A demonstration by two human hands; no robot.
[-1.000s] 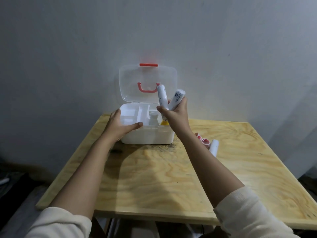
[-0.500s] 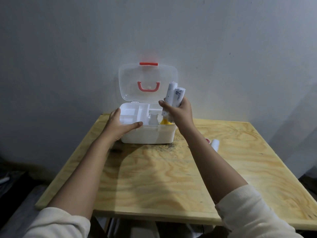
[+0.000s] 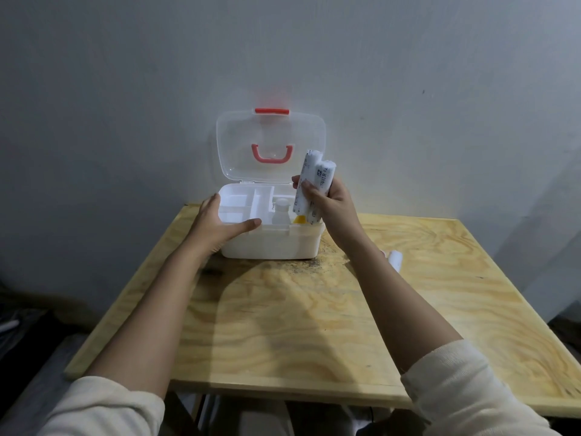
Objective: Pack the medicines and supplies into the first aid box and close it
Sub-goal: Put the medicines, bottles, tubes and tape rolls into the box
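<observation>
The pale plywood worktop [image 3: 314,325] fills the lower frame. At its far edge, centre frame, sits the white plastic first aid box [image 3: 273,247], its clear lid [image 3: 242,146] with a red handle standing upright against the wall. The box looks light, so a hard push could slide it, and anything left standing proud would likely stop that lid closing.

The left hand [image 3: 217,226] braces the box's left end, with straight fingers against the side wall and the thumb laid along the front rim. The right hand [image 3: 333,202], just right of centre, has its fingers curled round two white wrapped bandage rolls [image 3: 309,180]. They are held nearly upright, lower ends at the right compartment's rim. That compartment looks crowded, so the rolls could jam or tip the small white bottle [image 3: 280,212] inside. Another white roll [image 3: 395,259] lies on the worktop at right, partly hidden by the forearm.
</observation>
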